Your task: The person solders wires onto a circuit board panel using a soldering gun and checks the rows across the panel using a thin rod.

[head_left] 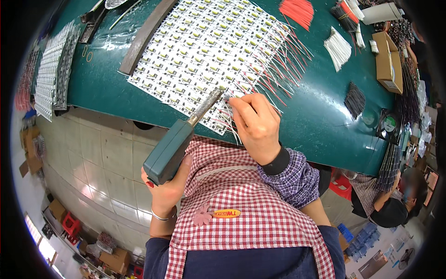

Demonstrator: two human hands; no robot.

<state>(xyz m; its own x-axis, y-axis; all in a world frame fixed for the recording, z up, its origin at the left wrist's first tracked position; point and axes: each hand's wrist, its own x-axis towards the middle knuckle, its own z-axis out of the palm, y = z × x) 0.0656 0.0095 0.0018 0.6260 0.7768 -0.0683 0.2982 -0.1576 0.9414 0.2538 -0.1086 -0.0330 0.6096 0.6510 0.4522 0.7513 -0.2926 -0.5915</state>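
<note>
Left hand [166, 188]: wrapped around the rear of a soldering iron, fingers closed on the handle; bangle at the wrist.
Soldering iron [173, 149]: teal, boxy handle, held tilted, metal barrel running up and away from the left hand; tip resting at the near edge of the board panel, just beside the right hand's fingertips.
Right hand [257, 126]: knuckles up, fingers bunched together over the near edge of the panel, pinching thin wire ends; exact number of wires cannot be told.
Wires [274, 79]: red and white leads, fanning out from the panel's right edge, beyond and to the right of the right hand.
Board panel [204, 51]: large white sheet of small circuit boards with yellow parts, lying flat ahead of both hands, near edge under the right hand's fingers.
Metal bar [145, 35]: dark strip lying along the panel's far-left edge, well beyond the left hand.
Table [320, 121]: green top, carrying all of the above.
Cut wire bundles: red [297, 10], white [337, 46] and black [355, 100], well apart from the right hand, to its right and beyond.
Cardboard box [389, 60]: far right of the right hand.
Apron [241, 204]: red-and-white check, below both hands.
Spare panels [53, 69]: stacked far left of the left hand.
</note>
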